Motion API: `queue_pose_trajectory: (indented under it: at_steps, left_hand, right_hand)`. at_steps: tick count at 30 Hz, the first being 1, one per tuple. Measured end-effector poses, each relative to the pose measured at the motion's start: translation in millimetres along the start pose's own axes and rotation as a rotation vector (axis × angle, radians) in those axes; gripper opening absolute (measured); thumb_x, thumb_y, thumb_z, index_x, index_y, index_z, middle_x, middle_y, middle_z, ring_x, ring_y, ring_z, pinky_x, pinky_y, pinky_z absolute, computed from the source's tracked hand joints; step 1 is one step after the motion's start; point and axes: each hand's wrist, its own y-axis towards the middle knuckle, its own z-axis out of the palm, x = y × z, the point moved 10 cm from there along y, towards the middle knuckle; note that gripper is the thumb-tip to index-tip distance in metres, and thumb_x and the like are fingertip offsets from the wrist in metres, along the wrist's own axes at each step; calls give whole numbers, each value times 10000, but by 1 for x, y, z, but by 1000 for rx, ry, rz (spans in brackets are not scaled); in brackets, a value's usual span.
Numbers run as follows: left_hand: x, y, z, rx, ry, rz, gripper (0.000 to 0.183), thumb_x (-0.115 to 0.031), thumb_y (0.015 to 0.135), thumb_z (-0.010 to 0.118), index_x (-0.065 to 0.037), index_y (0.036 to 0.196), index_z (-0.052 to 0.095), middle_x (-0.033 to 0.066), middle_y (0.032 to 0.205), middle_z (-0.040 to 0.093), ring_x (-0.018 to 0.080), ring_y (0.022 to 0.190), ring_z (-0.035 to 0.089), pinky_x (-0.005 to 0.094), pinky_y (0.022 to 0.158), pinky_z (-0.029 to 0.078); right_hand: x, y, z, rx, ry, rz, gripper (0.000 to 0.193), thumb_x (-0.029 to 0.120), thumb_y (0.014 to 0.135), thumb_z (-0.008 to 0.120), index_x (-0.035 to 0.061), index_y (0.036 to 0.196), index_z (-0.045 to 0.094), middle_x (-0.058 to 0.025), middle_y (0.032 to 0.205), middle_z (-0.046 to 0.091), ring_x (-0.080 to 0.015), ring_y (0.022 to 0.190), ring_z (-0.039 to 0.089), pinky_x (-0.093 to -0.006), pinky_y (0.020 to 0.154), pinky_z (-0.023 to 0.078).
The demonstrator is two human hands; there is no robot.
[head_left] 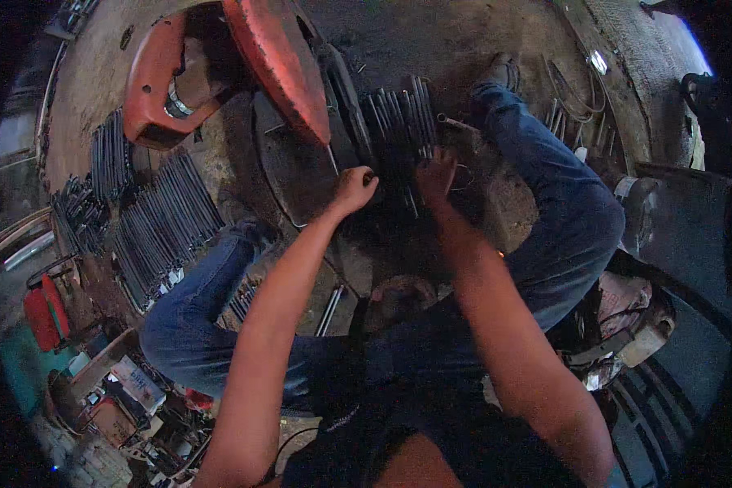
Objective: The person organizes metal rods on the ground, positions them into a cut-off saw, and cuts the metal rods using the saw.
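Close in, my bare forearms (272, 325) reach forward between bent knees in blue jeans (565, 203). My left hand (355, 189) has its fingers curled inward beside a dark machine; I cannot tell whether it grips anything. My right hand (437, 171) is at the near ends of a batch of slim dark rods (403, 112), though whether it has hold of any I cannot tell. The rods lie fanned just ahead of it, right of the machine. Out past my left knee, a long row of similar rods (167, 220) lies side by side. Farther forward stand a worn red guard (289, 73) and an orange housing (148, 89), above a brown floor (464, 37).
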Motion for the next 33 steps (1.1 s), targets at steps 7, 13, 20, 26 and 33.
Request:
queue_pose_trajectory:
  at_steps: [7, 13, 20, 26, 33]
  left_hand:
    - [-5, -2, 2, -16, -25, 64, 231, -188, 746, 597, 15, 857, 589, 182, 829, 606, 327, 793, 587, 392, 684, 462]
    - [-5, -1, 14, 19, -96, 25, 230, -189, 746, 595, 13, 854, 590, 186, 816, 604, 333, 783, 585, 392, 684, 461]
    - [-3, -3, 25, 53, 54, 33, 315, -275, 762, 586, -19, 946, 588, 157, 912, 605, 280, 800, 596, 369, 740, 463]
    - [10, 1, 26, 79, -8, 90, 324, -273, 768, 585, -9, 956, 579, 159, 894, 606, 289, 802, 594, 357, 719, 465]
    - [4, -11, 9, -2, 40, 72, 319, -264, 766, 588, -9, 958, 582, 171, 861, 609, 304, 790, 595, 364, 718, 463]
  right_hand:
    - [-24, 28, 6, 239, 216, 453, 665, 207, 710, 628, 20, 1257, 298, -186, 1281, 280, -388, 1201, 263, -451, 965, 293]
    - [-6, 31, -1, 149, 198, 237, 655, 204, 705, 627, 47, 1260, 316, -183, 1297, 273, -386, 1186, 289, -462, 947, 307]
    - [-3, 25, -3, 85, 233, 136, 595, 232, 723, 595, 41, 1235, 359, -206, 1234, 358, -370, 1143, 348, -468, 934, 318]
    - [23, -17, -10, 55, 164, -15, 596, 276, 746, 566, 23, 1240, 349, -213, 1279, 315, -364, 1169, 336, -440, 940, 332]
    - [54, -35, 16, 217, 98, -122, 497, 232, 735, 583, -21, 1133, 428, -240, 1205, 389, -382, 1132, 376, -434, 920, 359]
